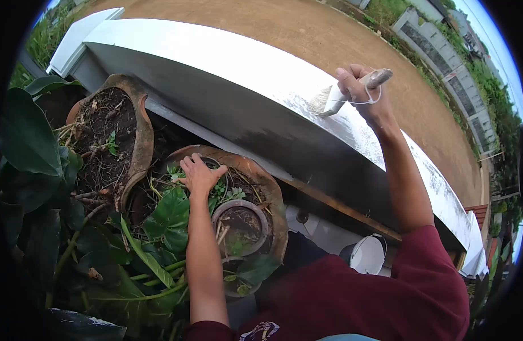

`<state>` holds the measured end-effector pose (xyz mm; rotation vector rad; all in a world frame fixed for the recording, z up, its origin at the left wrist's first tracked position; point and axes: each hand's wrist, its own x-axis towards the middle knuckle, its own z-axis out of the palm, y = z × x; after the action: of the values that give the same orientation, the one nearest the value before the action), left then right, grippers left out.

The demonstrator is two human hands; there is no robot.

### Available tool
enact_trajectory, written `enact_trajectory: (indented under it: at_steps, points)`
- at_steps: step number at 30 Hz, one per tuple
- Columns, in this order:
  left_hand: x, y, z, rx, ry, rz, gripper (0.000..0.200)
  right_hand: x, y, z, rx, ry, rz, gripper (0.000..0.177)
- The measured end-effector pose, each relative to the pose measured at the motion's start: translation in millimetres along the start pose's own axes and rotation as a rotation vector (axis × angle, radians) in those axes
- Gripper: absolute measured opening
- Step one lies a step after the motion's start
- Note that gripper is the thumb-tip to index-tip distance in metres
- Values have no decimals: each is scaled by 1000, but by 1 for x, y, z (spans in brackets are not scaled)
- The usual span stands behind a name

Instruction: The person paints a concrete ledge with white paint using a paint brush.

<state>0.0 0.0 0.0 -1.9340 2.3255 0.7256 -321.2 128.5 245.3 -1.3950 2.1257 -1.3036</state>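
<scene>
1. Touching the top of the white wall point(216, 51) near its inner edge, the brush point(336, 100) is gripped by the right hand point(368, 94), fingers clenched.
2. Left hand point(200, 176) is kinda spread over small plants point(218, 196) in the clay planter point(276, 199).

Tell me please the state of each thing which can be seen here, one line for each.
Right hand: closed around the brush
Brush: held, bristles at the wall top
Wall top: white, patchy beside the brush
Left hand: fingers spread, over the large pot
Large pot: holding soil and a smaller pot
Left pot: holding soil
Bucket: uncovered
</scene>
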Motion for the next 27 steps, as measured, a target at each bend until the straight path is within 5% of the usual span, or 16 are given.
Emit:
enact_trajectory:
  at_steps: [5,9,15,17,19,22,27]
  points:
    - [38,5,-18,61,147,47,97,10,-54,17,393,88,-114,39]
    - [23,5,-4,51,126,35,98,53,-51,99,337,-51,-284,40]
    - [1,5,0,36,45,13,100,4,-31,40,-80,-92,-91,37]
    - [1,5,3,34,59,16,99,8,-51,33,171,-49,100,35]
    - [0,7,2,31,60,9,99,25,-68,45,335,-56,17,33]
    - [1,7,0,35,64,11,99,48,-39,81,228,-116,-166,34]
    - [-3,8,-4,17,43,2,99,3,-19,-1,114,-202,172,31]
